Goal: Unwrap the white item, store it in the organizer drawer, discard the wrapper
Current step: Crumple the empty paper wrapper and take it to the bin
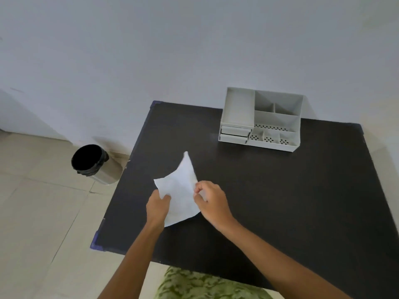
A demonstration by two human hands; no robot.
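Note:
A white paper wrapper [180,186] is spread out above the near left part of the dark table [280,201]. My left hand [157,207] pinches its left edge. My right hand [210,201] pinches its right edge, fingers closed on the paper. Whatever the paper wraps is hidden from me. A grey desk organizer [262,119] stands at the table's far side against the wall, with two small drawers [235,134] at its front left; the lower drawer sticks out slightly.
A steel bin [95,164] lined with a black bag stands on the tiled floor left of the table, its mouth uncovered. A pale wall runs behind the table. My knee in green patterned cloth [205,285] shows below the near table edge.

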